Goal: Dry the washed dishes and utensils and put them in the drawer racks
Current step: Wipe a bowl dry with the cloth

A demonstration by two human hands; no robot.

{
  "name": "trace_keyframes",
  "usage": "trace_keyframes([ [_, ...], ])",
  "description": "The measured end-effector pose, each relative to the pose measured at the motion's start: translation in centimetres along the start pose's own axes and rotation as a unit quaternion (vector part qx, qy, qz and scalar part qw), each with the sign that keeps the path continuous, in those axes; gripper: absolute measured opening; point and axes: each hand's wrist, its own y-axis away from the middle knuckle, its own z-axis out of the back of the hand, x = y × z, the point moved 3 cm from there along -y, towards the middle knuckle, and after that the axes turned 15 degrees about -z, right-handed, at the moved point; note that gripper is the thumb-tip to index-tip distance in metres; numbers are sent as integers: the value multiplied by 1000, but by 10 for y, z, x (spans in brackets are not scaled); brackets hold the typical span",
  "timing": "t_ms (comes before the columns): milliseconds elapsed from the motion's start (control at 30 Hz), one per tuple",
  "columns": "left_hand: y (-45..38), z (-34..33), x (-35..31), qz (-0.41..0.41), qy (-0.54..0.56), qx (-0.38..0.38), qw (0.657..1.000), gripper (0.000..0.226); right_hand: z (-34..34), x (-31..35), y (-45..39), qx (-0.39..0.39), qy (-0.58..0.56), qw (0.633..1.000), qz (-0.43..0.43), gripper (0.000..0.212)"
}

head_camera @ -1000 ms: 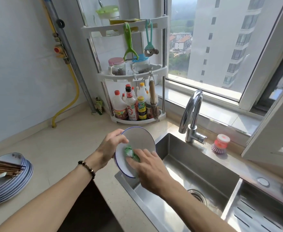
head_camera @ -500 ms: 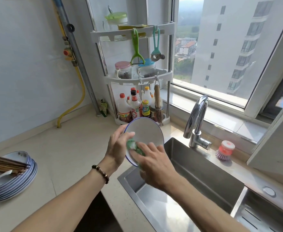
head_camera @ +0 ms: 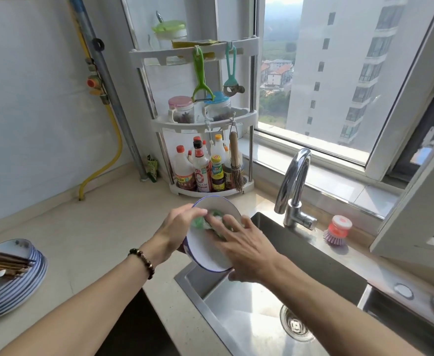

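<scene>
A home kitchen: steel sink [head_camera: 275, 327], tap [head_camera: 294, 186], condiment rack [head_camera: 203, 124], stacked plates [head_camera: 13, 289]

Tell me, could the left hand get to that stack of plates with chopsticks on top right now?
Probably not at once: the left hand grips the plate that the right hand wipes with a green cloth. Nothing on the counter blocks the way to the stack of plates.
</scene>
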Motion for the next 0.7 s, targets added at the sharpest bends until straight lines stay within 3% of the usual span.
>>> trace_keyframes([
  [100,-3,4,-3,18,-29,11,999,52,-3,-10,-6,-41,93,995,19,110],
  [167,-6,7,-3,2,-48,-11,999,60,-4,-6,-2,-30,64,997,14,108],
  [233,-8,6,-2,-24,-81,-43,996,55,-3,5,5,-2,-42,999,-2,98],
  [267,-9,6,-2,-35,-102,-63,992,49,2,12,6,37,-126,991,-12,84],
  [367,-10,5,4,-48,-115,-107,986,28,11,28,5,113,-346,931,-33,41],
  [433,-12,4,3,-41,-116,-85,989,28,11,29,3,111,-397,910,-36,39],
  [500,-13,6,1,6,-97,-18,995,29,8,21,2,98,-313,945,-10,53],
  [600,-12,4,1,77,-79,83,990,24,-1,-3,0,30,-69,997,15,97],
  [633,-12,4,0,75,-78,81,991,25,-3,-7,0,19,-35,999,12,103],
  [700,-12,5,-2,55,-70,36,995,32,-6,-5,1,12,-28,1000,-4,95],
])
